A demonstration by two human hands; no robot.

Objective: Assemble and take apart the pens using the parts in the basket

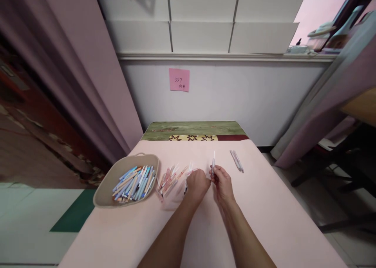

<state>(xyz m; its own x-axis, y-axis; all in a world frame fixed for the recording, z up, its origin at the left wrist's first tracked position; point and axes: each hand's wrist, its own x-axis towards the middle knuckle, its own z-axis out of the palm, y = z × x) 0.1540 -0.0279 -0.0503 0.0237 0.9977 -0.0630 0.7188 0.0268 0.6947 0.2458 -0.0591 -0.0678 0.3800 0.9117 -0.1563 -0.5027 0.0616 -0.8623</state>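
Note:
My right hand [223, 181] pinches a slim clear pen [213, 167] upright, with a thin white tip pointing up. Beside it my left hand [198, 183] is closed, its fingertips close to the lower end of that pen. What the left fingers hold, if anything, is hidden. Thin white sticks show just behind the left hand; I cannot tell whether it grips them. Left of this hand, several clear and pinkish pen parts [170, 180] stand in a see-through pink container [172, 204]. Two pens [236, 161] lie side by side on the table to the right.
A beige basket [101, 191] full of blue, white and tan pens [133, 183] stands at the left. A pink cover [264, 221] lies over the table, whose green patterned far end [194, 129] shows by the wall. A pink note [179, 80] is stuck there.

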